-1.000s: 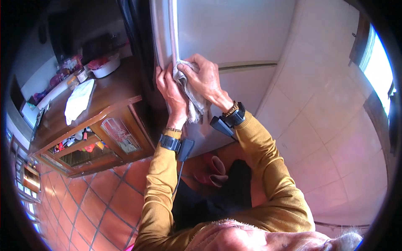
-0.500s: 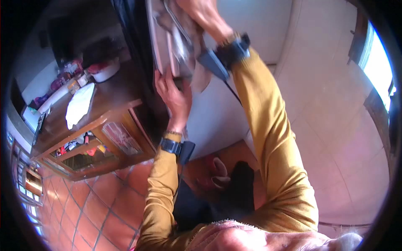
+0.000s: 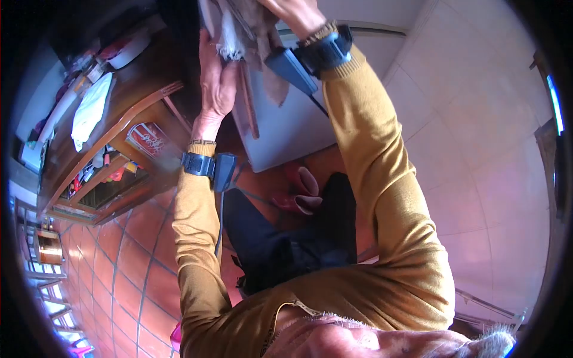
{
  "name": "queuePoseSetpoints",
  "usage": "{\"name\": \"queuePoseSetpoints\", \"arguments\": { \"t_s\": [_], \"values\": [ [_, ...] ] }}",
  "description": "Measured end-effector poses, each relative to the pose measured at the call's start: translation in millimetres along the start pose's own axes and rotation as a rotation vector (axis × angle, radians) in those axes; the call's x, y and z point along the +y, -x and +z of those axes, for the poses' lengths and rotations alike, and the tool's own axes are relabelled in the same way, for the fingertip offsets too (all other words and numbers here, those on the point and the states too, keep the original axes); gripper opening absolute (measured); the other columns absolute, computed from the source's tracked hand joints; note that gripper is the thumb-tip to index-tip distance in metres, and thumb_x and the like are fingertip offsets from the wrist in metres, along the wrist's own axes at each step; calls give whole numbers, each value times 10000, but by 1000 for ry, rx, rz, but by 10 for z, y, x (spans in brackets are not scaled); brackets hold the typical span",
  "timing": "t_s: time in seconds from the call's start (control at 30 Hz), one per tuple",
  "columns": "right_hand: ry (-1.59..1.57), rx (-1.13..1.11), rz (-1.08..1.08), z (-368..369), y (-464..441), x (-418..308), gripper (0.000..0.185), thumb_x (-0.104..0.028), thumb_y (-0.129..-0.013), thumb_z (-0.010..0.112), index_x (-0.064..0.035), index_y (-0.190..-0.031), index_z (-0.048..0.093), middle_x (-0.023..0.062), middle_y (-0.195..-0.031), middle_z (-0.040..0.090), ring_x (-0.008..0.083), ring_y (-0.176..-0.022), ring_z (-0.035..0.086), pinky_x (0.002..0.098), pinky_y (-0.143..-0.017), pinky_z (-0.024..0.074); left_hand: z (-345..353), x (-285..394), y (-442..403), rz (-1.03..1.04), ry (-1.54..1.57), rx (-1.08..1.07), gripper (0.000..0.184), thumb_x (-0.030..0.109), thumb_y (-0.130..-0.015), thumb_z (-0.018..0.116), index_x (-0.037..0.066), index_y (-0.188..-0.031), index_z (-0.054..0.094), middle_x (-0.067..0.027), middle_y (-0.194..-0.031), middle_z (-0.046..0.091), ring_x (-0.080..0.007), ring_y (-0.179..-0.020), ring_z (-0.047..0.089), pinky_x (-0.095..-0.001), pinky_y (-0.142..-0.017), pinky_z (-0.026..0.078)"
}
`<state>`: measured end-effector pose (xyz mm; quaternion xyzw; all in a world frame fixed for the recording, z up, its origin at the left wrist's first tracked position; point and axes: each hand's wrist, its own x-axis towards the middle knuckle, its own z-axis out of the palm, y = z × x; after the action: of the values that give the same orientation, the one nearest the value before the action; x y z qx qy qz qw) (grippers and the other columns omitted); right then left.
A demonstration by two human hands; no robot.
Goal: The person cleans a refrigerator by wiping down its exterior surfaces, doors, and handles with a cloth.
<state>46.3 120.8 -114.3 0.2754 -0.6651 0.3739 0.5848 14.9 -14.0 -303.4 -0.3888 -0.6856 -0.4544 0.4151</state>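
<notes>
Near the top of the view, my left hand (image 3: 219, 86) is raised against the edge of a pale door-like panel (image 3: 280, 134), fingers stretched upward and thumb apart. A crumpled whitish cloth-like thing (image 3: 230, 39) shows just above its thumb. My right hand (image 3: 296, 15) is higher and further right, beside brownish-grey hanging material (image 3: 271, 74). The top edge of the picture cuts off its fingers, so what it holds is hidden.
A wooden cabinet (image 3: 170, 92) stands at the left, with a white cloth (image 3: 91, 110) and a white basin (image 3: 130, 51) on top. Red boots (image 3: 301, 200) stand on the tiled floor (image 3: 128, 262) near my legs. A pale tiled wall (image 3: 471, 143) is at the right.
My right hand has moved up from beside my left hand, where it pressed a grey cloth. The view has shifted, and both hands now appear higher, with my left hand further left.
</notes>
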Motion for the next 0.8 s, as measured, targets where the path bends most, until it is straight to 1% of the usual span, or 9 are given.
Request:
{"name": "queuePoseSetpoints", "arguments": {
  "t_s": [0.1,0.13,0.2,0.33,0.43,0.5,0.6,0.73,0.8],
  "values": [
    [-9,-95,13,-17,292,28,450,-208,-895,626,19,-1246,458,224,-709,602,400,-664,631,470,-630,502,-130,46,60,-36,129,75,453,158,-991,409,-37,-1400,424,-227,-1401,479,-304,-1301,466,-397,-1089,355],
    [32,-124,36,-8,388,59,476,-220,-896,631,2,-1271,441,224,-715,608,398,-655,632,467,-626,504,-110,103,150,-53,-49,162,388,89,-946,470,-51,-1307,497,-229,-1277,550,-353,-1179,545,-424,-1013,421],
    [0,-160,158,-85,534,-2,367,-187,-878,626,26,-1168,554,233,-710,619,373,-663,657,464,-615,506,-5,269,409,21,-305,290,344,83,-948,490,-54,-1262,518,-225,-1176,587,-374,-1089,578,-434,-944,454],
    [33,-91,266,-330,990,84,362,-333,-844,717,-4,-992,690,187,-887,708,292,-778,701,379,-714,560,236,284,1055,-369,-40,54,269,102,-969,512,-31,-1199,560,-237,-1088,613,-385,-993,612,-424,-867,481],
    [26,-22,542,-556,1746,209,375,-330,-852,726,17,-987,680,173,-863,709,230,-790,692,347,-725,544,252,243,1211,-527,44,13,222,118,-990,521,10,-1153,628,-176,-868,658,-259,-792,641,-357,-732,501],
    [-108,-80,667,-515,2258,148,330,-230,-854,751,33,-1028,654,81,-885,701,123,-818,640,299,-728,534,202,290,1146,-558,76,-20,217,117,-992,524,21,-1152,637,-154,-817,653,-214,-738,622,-335,-694,498],
    [-8,-85,652,-307,2268,-112,386,-285,-835,780,1,-1054,644,148,-860,711,191,-816,688,331,-736,546,166,256,1159,-662,127,-89,197,114,-988,534,38,-1133,643,-84,-783,638,-124,-715,559,-314,-643,477],
    [-46,-107,689,-170,2012,-68,332,-244,-830,779,-4,-985,612,187,-847,688,272,-764,697,367,-675,548,184,148,1276,-538,125,-70,183,132,-975,548,8,-1076,636,-63,-803,629,-117,-730,529,-302,-662,469],
    [-28,-117,599,-162,1963,-27,313,-229,-832,775,-7,-980,612,184,-829,683,278,-747,694,366,-662,546,223,75,1353,-704,242,-53,217,183,-970,574,3,-1075,635,-62,-828,642,-121,-740,535,-298,-679,474]
  ]
}}
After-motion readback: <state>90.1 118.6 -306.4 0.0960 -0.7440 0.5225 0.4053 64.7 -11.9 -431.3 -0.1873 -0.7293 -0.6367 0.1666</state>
